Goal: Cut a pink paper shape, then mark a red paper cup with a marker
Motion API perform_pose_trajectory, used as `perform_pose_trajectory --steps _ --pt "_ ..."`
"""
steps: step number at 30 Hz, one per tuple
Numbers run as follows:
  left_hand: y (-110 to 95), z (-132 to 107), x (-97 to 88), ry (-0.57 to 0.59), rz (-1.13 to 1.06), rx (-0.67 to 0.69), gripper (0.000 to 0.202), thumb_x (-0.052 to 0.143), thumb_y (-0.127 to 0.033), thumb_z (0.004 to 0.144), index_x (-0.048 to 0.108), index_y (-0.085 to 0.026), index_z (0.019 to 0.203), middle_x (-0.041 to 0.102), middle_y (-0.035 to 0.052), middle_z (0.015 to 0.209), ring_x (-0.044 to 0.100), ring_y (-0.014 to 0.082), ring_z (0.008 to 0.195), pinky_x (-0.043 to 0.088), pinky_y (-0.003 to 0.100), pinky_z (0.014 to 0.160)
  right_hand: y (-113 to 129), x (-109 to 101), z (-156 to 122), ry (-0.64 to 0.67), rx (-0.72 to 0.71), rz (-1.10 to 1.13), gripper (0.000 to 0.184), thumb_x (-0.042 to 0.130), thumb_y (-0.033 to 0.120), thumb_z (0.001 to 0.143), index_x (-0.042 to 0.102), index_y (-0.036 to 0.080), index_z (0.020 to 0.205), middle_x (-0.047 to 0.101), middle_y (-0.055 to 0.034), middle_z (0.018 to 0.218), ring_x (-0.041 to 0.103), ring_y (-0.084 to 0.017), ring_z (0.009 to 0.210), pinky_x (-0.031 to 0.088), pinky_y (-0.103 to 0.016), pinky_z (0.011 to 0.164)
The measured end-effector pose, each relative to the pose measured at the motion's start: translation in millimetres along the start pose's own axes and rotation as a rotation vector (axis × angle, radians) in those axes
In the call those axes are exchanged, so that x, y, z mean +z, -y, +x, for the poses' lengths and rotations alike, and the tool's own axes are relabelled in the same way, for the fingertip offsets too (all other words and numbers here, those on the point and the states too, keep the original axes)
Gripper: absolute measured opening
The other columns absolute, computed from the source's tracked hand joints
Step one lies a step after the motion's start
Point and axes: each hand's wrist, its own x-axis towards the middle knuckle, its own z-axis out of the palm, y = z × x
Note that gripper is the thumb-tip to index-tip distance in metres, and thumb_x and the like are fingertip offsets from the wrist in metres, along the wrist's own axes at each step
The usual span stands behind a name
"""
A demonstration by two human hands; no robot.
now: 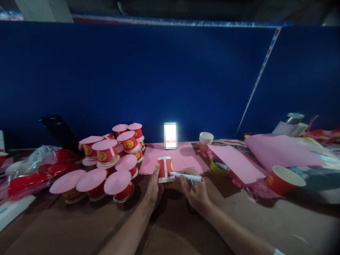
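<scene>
Bare forearms (130,221) lead to the left grip (154,189), clasping a red cup (165,170), and right grip (197,193), pinching a white pen (187,176).

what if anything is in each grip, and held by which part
The left grip holds a red cup by its left side; the right grip holds a white pen by its barrel. Whether it holds anything more cannot be told.
</scene>
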Motion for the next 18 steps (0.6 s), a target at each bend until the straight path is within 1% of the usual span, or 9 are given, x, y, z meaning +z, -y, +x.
perform_pose_trajectory --steps 5,9,11,13,15,18 --pt "1.4 0.8 -3.6 -0.001 0.042 0.010 0.046 0.052 -0.054 0.076 0.063 -0.011 0.087 0.069 0.0083 0.078 0.065 0.0215 0.079 0.049 0.031 0.072 2.4 0.5 -0.4 -0.019 0.023 0.037 0.013 0.050 0.024 0.086 0.062 0.019 0.084 0.067 -0.0045 0.076 0.063 -0.019 0.074 0.050 -0.031 0.069" --pt "1.2 1.4 -3.9 0.007 -0.007 -0.004 0.045 0.054 -0.052 0.076 0.063 -0.012 0.094 0.070 0.0078 0.082 0.065 0.0210 0.080 0.050 0.032 0.073 0.1 1.7 -0.1 -0.022 0.069 0.044 0.012 0.050 0.023 0.086 0.061 0.019 0.083 0.066 -0.0050 0.077 0.062 -0.019 0.076 0.050 -0.029 0.068" --pt "0.7 1.2 -3.1 0.009 -0.021 -0.011 0.044 0.053 -0.051 0.077 0.063 -0.013 0.096 0.070 0.0076 0.083 0.065 0.0207 0.080 0.050 0.032 0.073 -0.9 1.8 -0.1 -0.023 0.067 0.029 0.012 0.051 0.023 0.085 0.061 0.018 0.083 0.066 -0.0053 0.078 0.062 -0.019 0.076 0.050 -0.029 0.068" --pt "0.6 0.9 -2.6 0.014 -0.004 -0.003 0.044 0.052 -0.052 0.077 0.063 -0.012 0.091 0.070 0.0079 0.080 0.065 0.0208 0.079 0.049 0.032 0.074 -1.1 1.5 -0.3 -0.014 0.059 0.014 0.012 0.050 0.023 0.085 0.061 0.018 0.083 0.065 -0.0050 0.078 0.062 -0.018 0.075 0.050 -0.029 0.068" --pt "0.6 0.3 -2.4 0.008 0.022 0.006 0.044 0.051 -0.052 0.078 0.063 -0.011 0.087 0.070 0.0081 0.078 0.065 0.0210 0.078 0.049 0.032 0.074 -0.9 0.8 -0.6 0.000 0.042 0.000 0.012 0.050 0.022 0.085 0.061 0.018 0.084 0.065 -0.0048 0.078 0.062 -0.018 0.074 0.049 -0.029 0.070" --pt "1.0 -0.3 -2.4 0.005 0.027 0.005 0.045 0.050 -0.053 0.078 0.063 -0.011 0.086 0.070 0.0080 0.080 0.065 0.0207 0.078 0.049 0.032 0.074 -0.2 -0.2 -0.6 0.009 0.014 -0.022 0.011 0.050 0.021 0.085 0.060 0.018 0.083 0.066 -0.0047 0.079 0.061 -0.018 0.075 0.048 -0.031 0.074"
